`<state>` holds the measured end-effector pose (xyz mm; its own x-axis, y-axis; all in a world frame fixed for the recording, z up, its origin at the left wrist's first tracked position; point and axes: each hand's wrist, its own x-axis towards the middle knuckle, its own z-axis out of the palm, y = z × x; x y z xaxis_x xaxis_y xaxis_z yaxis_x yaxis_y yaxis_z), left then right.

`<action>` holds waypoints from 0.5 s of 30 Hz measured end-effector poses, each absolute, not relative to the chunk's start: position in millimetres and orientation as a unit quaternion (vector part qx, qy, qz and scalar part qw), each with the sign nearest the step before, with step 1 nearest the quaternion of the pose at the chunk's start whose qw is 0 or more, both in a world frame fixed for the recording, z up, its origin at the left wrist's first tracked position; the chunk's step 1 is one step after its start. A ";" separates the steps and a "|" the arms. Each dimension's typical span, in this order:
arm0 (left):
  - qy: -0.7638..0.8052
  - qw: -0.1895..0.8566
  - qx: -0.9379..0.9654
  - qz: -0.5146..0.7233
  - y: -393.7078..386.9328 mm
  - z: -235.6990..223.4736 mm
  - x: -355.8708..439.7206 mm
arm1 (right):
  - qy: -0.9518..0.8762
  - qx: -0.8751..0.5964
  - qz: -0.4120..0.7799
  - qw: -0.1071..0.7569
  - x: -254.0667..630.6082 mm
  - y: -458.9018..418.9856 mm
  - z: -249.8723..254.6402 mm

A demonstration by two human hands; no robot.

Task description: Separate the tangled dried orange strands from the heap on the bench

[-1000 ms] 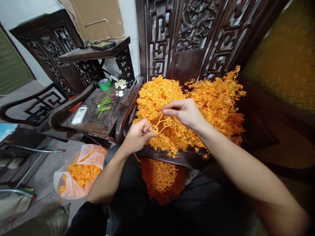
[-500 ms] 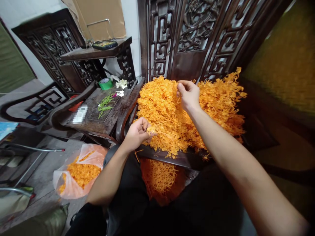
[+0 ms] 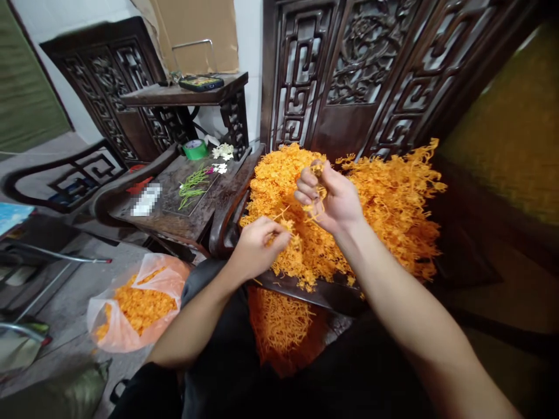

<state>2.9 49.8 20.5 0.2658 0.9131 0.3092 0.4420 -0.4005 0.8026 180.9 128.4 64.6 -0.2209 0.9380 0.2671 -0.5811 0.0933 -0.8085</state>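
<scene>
Left grip: thumb and finger pinched on an orange sprig, before the orange heap!
Right grip: half-curled round orange strands, over the heap!

Just right of the green tape roll lie white flowers; nearer than it, green stems; above and behind it, a phone and cardboard.

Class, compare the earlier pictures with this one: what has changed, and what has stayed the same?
The right hand first drew away from the left hand, then came back lower and turned its palm into view, fingers curled about orange pieces. The left hand stays low, fingers closed. The orange pile, plastic bag and green tape look unmoved.
</scene>
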 end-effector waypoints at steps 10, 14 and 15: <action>0.411 0.153 0.852 0.287 54.6 18.8 28.6 | -0.480 -0.266 0.624 0.557 151.2 105.9 47.2; 0.278 0.270 0.882 0.267 38.4 22.3 30.4 | -0.429 -0.337 0.574 0.610 174.9 164.7 39.8; 0.249 0.282 0.888 0.263 33.6 22.3 30.2 | -0.419 -0.368 0.538 0.632 185.4 186.7 38.2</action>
